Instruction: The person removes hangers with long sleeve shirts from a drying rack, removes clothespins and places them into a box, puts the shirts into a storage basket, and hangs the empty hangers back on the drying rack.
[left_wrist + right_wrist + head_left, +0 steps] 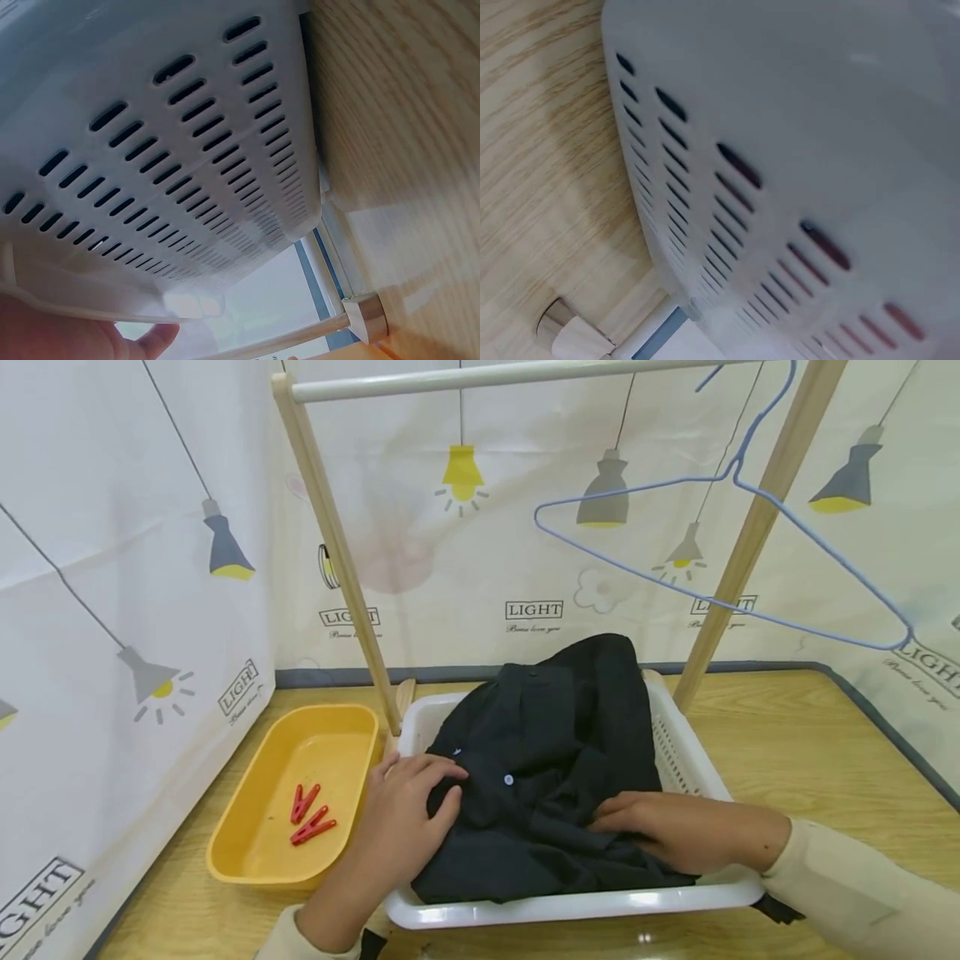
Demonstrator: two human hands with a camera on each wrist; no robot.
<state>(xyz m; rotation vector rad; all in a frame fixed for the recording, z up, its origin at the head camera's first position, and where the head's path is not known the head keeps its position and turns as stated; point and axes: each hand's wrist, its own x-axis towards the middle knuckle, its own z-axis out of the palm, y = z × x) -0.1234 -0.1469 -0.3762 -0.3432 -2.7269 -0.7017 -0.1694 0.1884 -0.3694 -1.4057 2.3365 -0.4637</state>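
Note:
A black shirt (525, 735) with pale buttons lies bunched in a white plastic basket (570, 906). At the basket's left side my left hand (408, 806) rests on the cloth, its index finger and thumb apart with a bulge of fabric between them. My right hand (663, 827) reaches over the right side and holds a fold of the shirt; its fingertips are partly hidden in the cloth. Both wrist views mostly show the slotted basket walls; in the left one, part of the left hand (97, 337) appears beside the rim.
A yellow tray (232, 835) with red clothespins (311, 833) sits left of the basket. Behind stands a rack with wooden posts (341, 552) and a white rail (465, 378). A blue hanger (637, 560) hangs at its right. Wood-grain table (780, 727) surrounds the basket.

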